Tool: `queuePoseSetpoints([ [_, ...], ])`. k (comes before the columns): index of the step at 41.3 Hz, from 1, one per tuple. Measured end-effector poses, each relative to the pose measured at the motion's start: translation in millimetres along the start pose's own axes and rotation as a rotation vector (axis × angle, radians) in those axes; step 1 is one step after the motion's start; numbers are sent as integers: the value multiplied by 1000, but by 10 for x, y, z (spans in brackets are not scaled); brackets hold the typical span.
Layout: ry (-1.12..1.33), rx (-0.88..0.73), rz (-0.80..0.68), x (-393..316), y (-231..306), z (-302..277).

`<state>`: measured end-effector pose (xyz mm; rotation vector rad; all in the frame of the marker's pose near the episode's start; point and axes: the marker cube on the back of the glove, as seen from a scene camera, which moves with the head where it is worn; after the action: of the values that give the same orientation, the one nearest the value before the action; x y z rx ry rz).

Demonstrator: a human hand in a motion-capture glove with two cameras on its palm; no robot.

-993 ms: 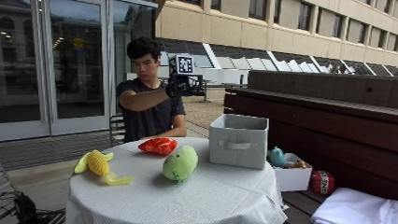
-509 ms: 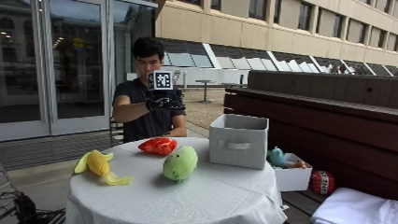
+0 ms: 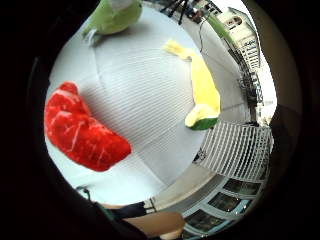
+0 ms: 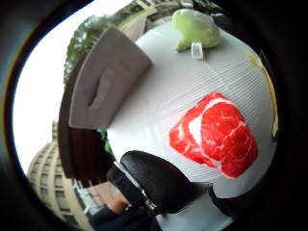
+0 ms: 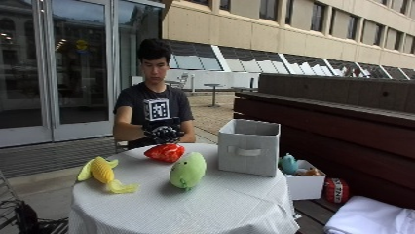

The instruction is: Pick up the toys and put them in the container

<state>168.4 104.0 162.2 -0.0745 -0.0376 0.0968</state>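
I have my gloved hand (image 5: 164,134) hanging just above the meat toy (image 5: 164,152), fingers spread and holding nothing. From here I'd drop straight down, wrap the meat around its middle, then carry it over the bin (image 5: 249,146), which stands beside it. On the table I count three toys: meat, green plush (image 5: 187,170) nearer than the bin, corn (image 5: 103,171) farthest from it. One bin.

Outside camera faces person across table (image 5: 214,204); palm cameras look down (shared tabletop).
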Motion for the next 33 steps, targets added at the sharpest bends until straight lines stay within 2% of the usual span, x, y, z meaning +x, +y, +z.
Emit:
queuePoseSetpoints([
  [4,-1,-48,-97,53,69,172],
  [14,0,-151,-23,15,280,689],
  [22,-4,-208,-25,48,285,785],
  [24,-44,-183,-1,42,328,782],
  [28,-80,74,148,34,154,759],
  [29,-77,92,149,35,138,736],
  [33,-40,-42,19,57,268,592],
])
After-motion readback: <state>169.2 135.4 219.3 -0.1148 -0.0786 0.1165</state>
